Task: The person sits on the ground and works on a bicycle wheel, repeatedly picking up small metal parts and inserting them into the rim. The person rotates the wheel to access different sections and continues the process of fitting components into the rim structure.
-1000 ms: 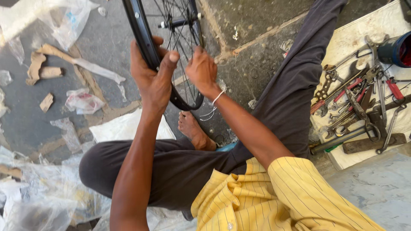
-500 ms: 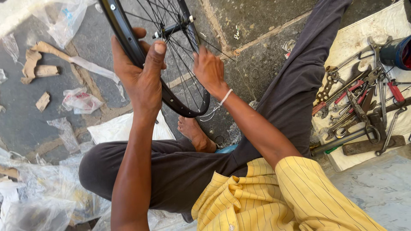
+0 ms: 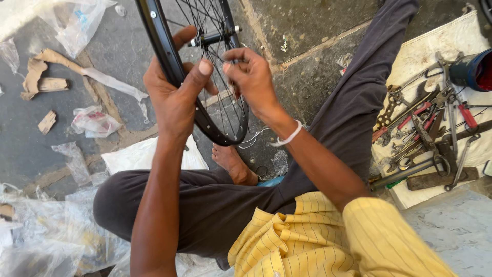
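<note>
Nearest the camera, at six o'clock, sits the person's yellow striped shirt (image 3: 307,241), and just beyond it the dark grey trousers (image 3: 225,205) of crossed legs, with a bare foot (image 3: 233,163) tucked in at the middle of the view. From there both forearms rise toward twelve o'clock; the right wrist wears a white bangle (image 3: 288,137). The left hand (image 3: 174,97) is curled around the black rim of a bicycle wheel (image 3: 163,46), thumb up over the inner side and fingers wrapped behind it. Just beside it at one o'clock, the right hand (image 3: 253,79) has its fingertips pressed together, pinching among the thin spokes near the rim; whether a small part sits between them cannot be made out. The wheel stands upright above the foot, its lower arc near the ankle and its hub axle (image 3: 212,37) showing at twelve o'clock above the hands. At three o'clock a pale cloth (image 3: 417,56) lies on the ground bearing a heap of spanners and pliers (image 3: 425,133), some with red handles, and a blue cylindrical can (image 3: 474,69) at its far edge. At nine and ten o'clock the grey stone floor carries crumpled clear plastic bags (image 3: 92,122) and scraps of torn cardboard (image 3: 43,77)
</note>
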